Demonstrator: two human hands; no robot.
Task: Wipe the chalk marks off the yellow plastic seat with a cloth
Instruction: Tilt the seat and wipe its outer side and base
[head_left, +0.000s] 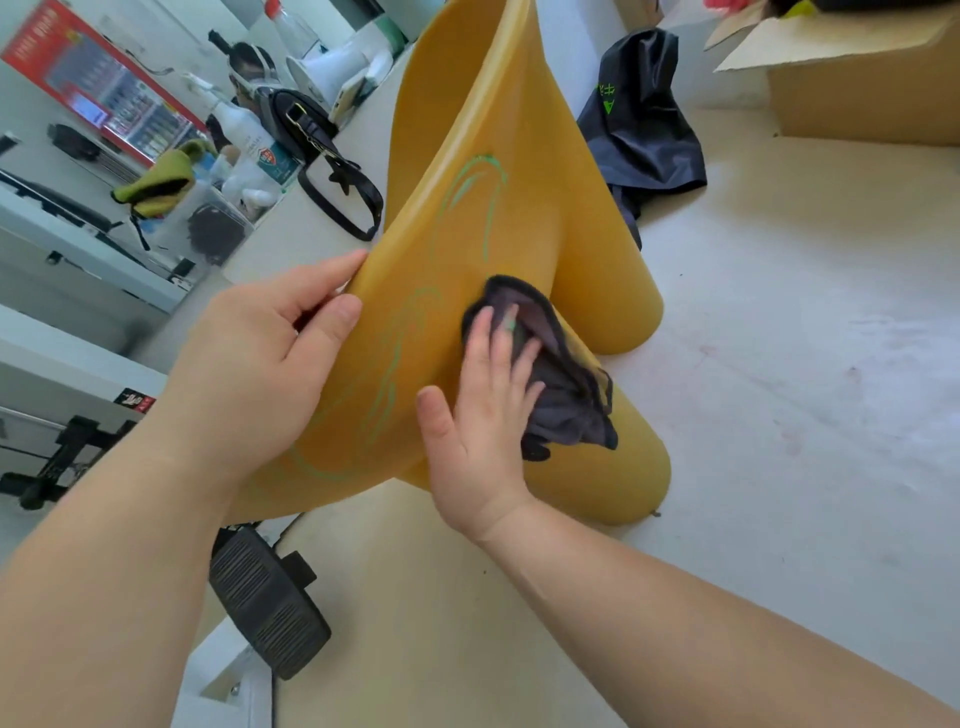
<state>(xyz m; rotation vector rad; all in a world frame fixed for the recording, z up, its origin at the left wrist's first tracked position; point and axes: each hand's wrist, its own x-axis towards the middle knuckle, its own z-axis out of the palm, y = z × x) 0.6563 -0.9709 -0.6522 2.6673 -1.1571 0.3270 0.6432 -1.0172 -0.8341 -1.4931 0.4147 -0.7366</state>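
Mid-wipe, with most of the job apparently left to do. Tipped on edge on the pale bench (779, 364): the yellow plastic seat (519, 218), marked face toward the camera and rounded legs to the right. Braced at its near-left rim by the left hand (270, 353), thumb on the face, fingers curled behind the edge. Pressed flat against the middle of the face by the right hand (478, 415), fingers straight and spread rather than clutching: a dark, bunched cloth (566, 395). Green chalk marks (395, 358) just left of the cloth, down to the near rim, and more farther up. Next, probably: sweep left across the long lines, then up to the far loops, with firm pressure and a steady brace against sliding.
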